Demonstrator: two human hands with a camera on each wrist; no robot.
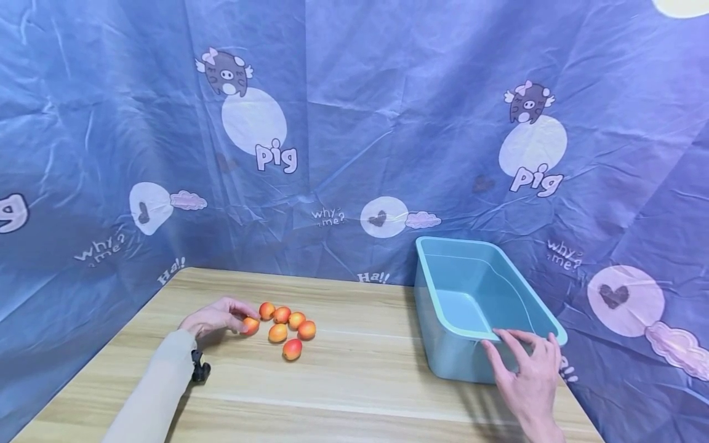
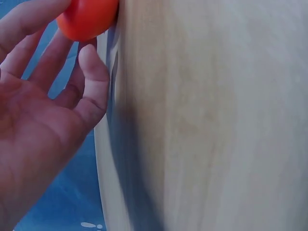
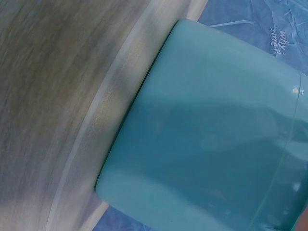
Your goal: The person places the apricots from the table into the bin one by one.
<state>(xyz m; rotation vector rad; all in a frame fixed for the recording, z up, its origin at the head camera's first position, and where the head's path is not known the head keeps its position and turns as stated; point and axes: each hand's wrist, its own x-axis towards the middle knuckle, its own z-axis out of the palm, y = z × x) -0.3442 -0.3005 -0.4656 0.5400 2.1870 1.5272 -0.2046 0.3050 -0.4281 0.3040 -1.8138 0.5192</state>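
Observation:
At the left of the table, my left hand (image 1: 218, 317) pinches a small orange-red fruit (image 1: 251, 326) between thumb and fingers. In the left wrist view that fruit (image 2: 89, 19) shows at the top edge, beside the curled fingers (image 2: 94, 79). Several similar fruits (image 1: 278, 333) lie in a loose group just right of this hand. On the right stands a light blue plastic bin (image 1: 437, 332), upright, and its visible inside holds nothing. My right hand (image 1: 528, 369) grips its near rim, fingers over the edge and thumb against the outer wall. The right wrist view mostly shows the bin's side (image 3: 202, 130).
The wooden table (image 1: 354, 375) reaches back to a blue printed cloth (image 1: 343, 154) that hangs behind and at both sides. A small black device (image 1: 200, 367) is strapped at the left wrist. One fruit (image 1: 292, 349) lies nearer the front than the others.

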